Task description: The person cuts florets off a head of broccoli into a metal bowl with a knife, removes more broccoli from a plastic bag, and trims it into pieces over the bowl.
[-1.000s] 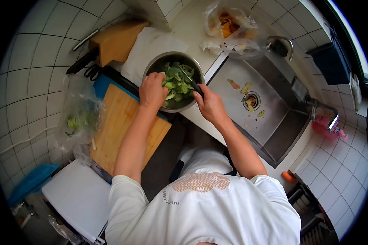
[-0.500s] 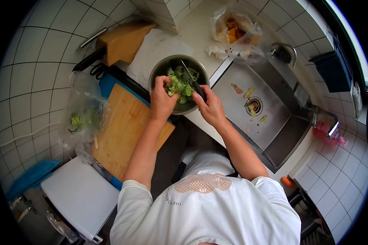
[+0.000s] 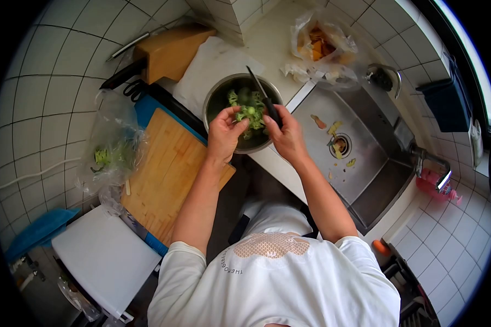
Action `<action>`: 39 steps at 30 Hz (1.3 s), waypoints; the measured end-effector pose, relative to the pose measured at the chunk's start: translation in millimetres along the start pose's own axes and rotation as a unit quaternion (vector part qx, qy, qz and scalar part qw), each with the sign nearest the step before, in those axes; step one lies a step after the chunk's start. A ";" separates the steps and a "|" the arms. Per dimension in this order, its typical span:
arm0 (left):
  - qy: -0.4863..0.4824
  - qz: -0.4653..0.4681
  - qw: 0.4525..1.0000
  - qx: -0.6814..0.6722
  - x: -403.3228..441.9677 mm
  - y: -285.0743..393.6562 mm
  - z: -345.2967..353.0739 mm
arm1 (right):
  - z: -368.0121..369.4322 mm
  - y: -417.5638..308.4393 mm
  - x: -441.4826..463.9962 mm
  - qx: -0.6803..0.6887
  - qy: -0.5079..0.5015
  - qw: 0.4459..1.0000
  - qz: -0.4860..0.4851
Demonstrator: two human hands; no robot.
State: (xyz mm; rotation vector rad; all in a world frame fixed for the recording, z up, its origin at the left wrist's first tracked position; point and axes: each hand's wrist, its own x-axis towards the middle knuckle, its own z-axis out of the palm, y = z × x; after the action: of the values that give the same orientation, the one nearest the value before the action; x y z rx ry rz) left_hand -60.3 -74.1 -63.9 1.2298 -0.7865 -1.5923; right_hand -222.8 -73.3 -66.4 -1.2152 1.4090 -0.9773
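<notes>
Over a round metal bowl (image 3: 208,97), my left hand (image 3: 223,132) is closed on a piece of green broccoli (image 3: 251,113). My right hand (image 3: 287,136) grips the black handle of a knife (image 3: 263,90), its blade pointing up and away over the bowl. The fingertips of my right hand are close to the same broccoli; whether they touch it is hard to tell. More broccoli florets (image 3: 235,98) lie inside the bowl, partly hidden by my hands.
A wooden cutting board (image 3: 166,174) lies left, beside a plastic bag with greens (image 3: 112,155). Behind it stands a knife block (image 3: 172,52). The steel sink (image 3: 360,163) with peels is right, near a bag of orange scraps (image 3: 322,46).
My left hand has moved right, bringing the broccoli piece nearer my right hand. The knife blade, earlier lower in the bowl, now points upward above it. The whole view has shifted slightly.
</notes>
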 end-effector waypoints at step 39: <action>0.124 0.105 0.983 0.080 -5.9 -1.1 7.9 | 0.1 -9.7 -35.7 -0.208 -0.082 0.973 -0.062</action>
State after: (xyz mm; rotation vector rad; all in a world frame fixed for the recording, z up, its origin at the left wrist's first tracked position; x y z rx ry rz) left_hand -67.9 -68.7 -60.5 1.3805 -0.8635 -1.1978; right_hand -220.8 -39.8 -50.9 -1.6688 1.4615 -0.6600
